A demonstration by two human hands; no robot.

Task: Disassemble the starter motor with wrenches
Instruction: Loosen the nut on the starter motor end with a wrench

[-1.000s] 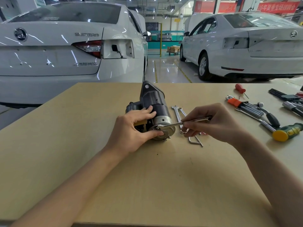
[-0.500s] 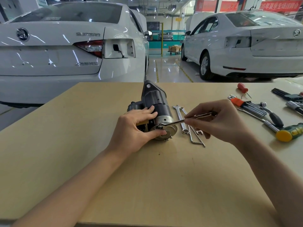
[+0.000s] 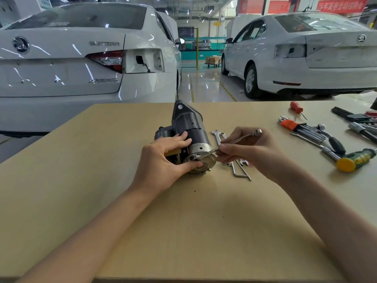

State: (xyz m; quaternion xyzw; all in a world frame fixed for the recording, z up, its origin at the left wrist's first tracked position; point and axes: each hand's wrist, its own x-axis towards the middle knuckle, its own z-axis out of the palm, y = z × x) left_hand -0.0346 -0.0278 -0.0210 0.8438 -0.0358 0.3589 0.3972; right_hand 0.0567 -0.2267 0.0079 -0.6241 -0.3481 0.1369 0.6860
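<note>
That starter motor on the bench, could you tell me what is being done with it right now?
A person is taking it apart by hand. The left hand steadies the starter motor, which lies on its side on the table. The right hand holds a wrench whose far end sits on a fastener at the motor's silver end cap. The cap is still on. Spare wrenches lie just beside the motor, and more tools lie off to the right.

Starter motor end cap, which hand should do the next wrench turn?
The right hand. It already grips the wrench, whose far end sits on the starter motor end cap. The left hand is wrapped around the motor body, bracing it on the table, so it should stay put.
</note>
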